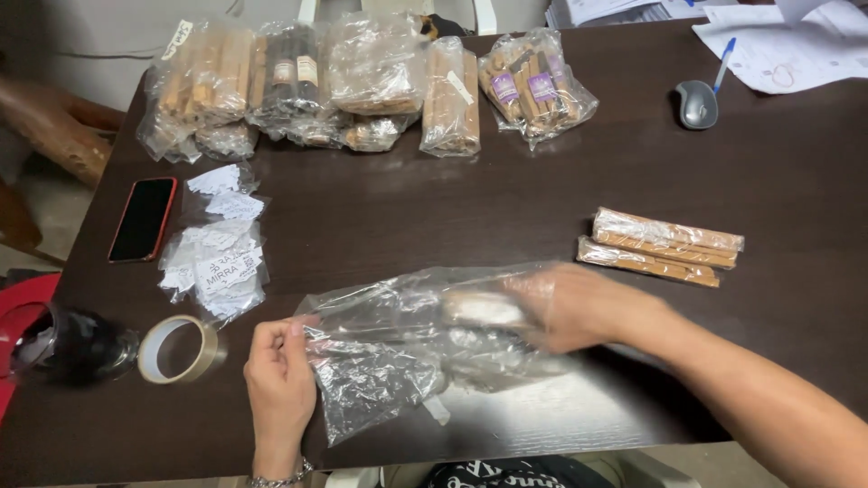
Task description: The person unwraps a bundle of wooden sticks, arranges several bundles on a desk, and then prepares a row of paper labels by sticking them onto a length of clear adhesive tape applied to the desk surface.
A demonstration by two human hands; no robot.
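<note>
Clear plastic bag [398,348] pinched by left hand [280,384], right hand [579,307] inside

The scene is lit evenly from above. A pale glare is thrown on the dark counter [561,407] at the near edge. The right hand [579,307] is smeared by motion blur; the far clear bags [362,81] are rendered sharp, with scattered highlights.

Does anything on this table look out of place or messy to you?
Nothing looks spilled or broken. The oddest thing is the roll of tape, standing on edge near the table's front left. The right hand is inside a crumpled clear bag; the left hand pinches its edge.
</note>
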